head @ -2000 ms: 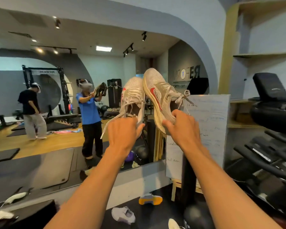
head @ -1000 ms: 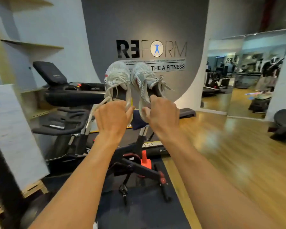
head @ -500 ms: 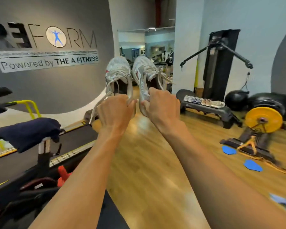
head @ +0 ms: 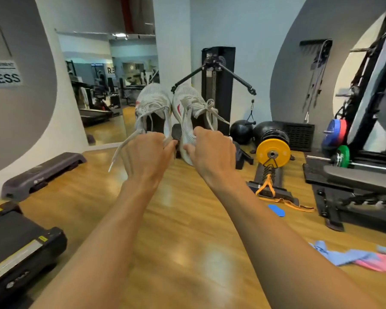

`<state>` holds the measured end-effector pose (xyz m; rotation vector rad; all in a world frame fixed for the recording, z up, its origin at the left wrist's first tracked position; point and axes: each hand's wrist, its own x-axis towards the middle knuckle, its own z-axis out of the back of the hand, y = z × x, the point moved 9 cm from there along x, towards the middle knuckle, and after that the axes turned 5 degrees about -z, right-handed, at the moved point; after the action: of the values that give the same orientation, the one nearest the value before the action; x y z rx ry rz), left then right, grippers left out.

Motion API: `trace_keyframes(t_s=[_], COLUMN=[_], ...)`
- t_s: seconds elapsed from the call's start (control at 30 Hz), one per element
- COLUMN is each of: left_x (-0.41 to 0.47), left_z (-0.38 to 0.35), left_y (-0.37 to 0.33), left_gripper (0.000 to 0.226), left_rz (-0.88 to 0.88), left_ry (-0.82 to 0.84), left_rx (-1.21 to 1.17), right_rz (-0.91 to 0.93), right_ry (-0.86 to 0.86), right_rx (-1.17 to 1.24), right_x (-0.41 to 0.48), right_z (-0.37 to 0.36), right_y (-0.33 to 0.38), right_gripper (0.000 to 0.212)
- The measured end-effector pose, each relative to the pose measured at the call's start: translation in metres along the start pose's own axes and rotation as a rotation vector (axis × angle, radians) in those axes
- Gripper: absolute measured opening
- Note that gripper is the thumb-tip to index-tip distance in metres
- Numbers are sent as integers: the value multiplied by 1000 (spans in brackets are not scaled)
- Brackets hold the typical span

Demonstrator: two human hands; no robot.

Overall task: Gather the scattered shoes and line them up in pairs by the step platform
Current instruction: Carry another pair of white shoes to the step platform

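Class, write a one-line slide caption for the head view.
Left hand holds one white shoe, right hand its mate, above a wooden gym floor.

yellow weight plate (head: 273, 152), blue cloth (head: 343, 256)

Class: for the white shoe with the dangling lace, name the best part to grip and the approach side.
Grip the heel rim from below, as the left hand does. The shoe points toe-up, opening toward the camera, so the rim offers a firm edge; the lace might let it swing.
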<state>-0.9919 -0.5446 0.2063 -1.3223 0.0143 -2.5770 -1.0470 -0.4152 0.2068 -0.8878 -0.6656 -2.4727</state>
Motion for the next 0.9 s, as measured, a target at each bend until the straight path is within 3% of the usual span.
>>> trace_keyframes(t_s=[0.27, 0.57, 0.9], left_x=[77, 192, 315], left_z=[-151, -345, -554], left_y=[21, 61, 139], left_gripper=[55, 42, 42], left_rz=[-16, -12, 6], left_ry=[104, 170, 183], left_rx=[-100, -75, -66], right_rz=[-91, -83, -100], right_ry=[-2, 63, 139], right_rx=[-63, -56, -49], right_x=[94, 242, 407], right_z=[-108, -274, -474], right_y=[-49, -110, -149], right_gripper=[23, 22, 25])
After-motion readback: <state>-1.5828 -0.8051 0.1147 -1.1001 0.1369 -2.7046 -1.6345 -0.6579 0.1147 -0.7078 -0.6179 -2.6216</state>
